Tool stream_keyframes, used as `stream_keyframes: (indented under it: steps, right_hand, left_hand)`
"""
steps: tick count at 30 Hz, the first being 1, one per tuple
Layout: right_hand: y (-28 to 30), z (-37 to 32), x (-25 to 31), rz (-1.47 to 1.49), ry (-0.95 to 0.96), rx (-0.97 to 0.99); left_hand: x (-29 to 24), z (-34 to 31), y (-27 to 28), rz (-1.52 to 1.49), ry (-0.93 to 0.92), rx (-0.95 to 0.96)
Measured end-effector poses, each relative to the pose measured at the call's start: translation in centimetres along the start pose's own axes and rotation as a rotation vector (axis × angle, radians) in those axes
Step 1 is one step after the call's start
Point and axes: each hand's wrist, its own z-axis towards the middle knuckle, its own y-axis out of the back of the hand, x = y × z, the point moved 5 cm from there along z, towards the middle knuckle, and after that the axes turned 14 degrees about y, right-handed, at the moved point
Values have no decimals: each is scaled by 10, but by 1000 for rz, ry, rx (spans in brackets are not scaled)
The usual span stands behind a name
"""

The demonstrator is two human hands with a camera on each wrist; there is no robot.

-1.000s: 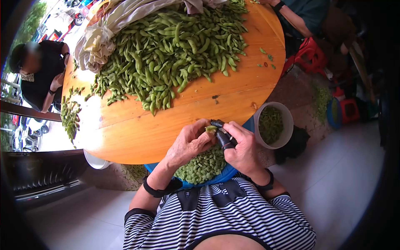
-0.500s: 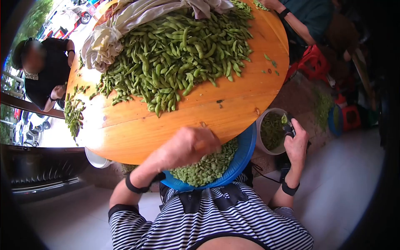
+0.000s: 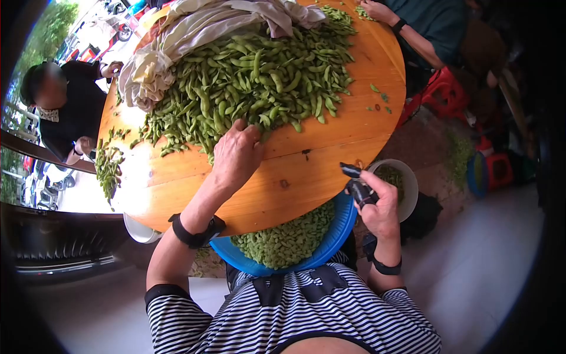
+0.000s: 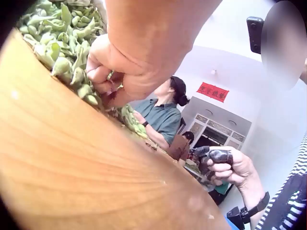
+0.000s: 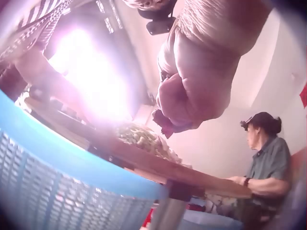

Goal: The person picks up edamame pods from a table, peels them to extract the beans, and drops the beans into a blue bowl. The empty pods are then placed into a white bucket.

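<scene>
At the near edge of a heap of green soybean pods [image 3: 253,76], my left hand [image 3: 236,153] reaches in with curled fingers. The left wrist view shows its thumb and fingers pinching a green pod [image 4: 115,79], mostly hidden by the hand. My right hand [image 3: 377,206] is above the table's near right edge, with black coverings [image 3: 362,193] on thumb and forefinger. Those two fingertips stand apart with nothing seen between them. Below the table edge, a blue basket [image 3: 348,221] holds shelled green beans [image 3: 286,239].
A whitish cloth [image 3: 147,76] covers the back of the heap on the wooden table [image 3: 330,159]. A white bucket [image 3: 411,192] with green pods stands right of the basket. Smaller pods lie at the table's left. Other people sit at the left and far right, near a red stool [image 3: 445,88].
Both hands were together at a pod above the basket. The right hand went over the bucket with a green pod, then came back without it. The left hand moved forward to the heap.
</scene>
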Motion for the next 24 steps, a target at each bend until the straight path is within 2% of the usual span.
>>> stream_keyframes:
  steps: [4, 7, 9, 10, 11, 12, 13, 21, 24]
  right_hand:
    - [-16, 3, 6, 24, -27, 92]
    - [-24, 5, 10, 13, 21, 95]
    - [-28, 5, 13, 55, -26, 86]
    - [-30, 4, 12, 106, -60, 107]
    - [-33, 4, 12, 102, -65, 102]
    - [-39, 4, 10, 237, -99, 69]
    - [-45, 4, 7, 372, -131, 37]
    - [-52, 3, -2, 742, -124, 113]
    - [-51, 2, -1, 750, -170, 90]
  left_hand:
    - [3, -4, -4, 37, 11, 0]
    - [-1, -4, 5, -13, -97, -53]
    - [-2, -11, 9, -315, 75, 218]
    - [-6, -16, 13, -317, 70, 224]
    - [-9, -23, 10, -562, 148, 403]
    - [-11, -32, 4, -807, 228, 582]
    - [-15, -41, 0, -935, 218, 635]
    - [-32, -76, -29, -1191, 265, 659]
    - [-35, -81, -33, -1085, 199, 505]
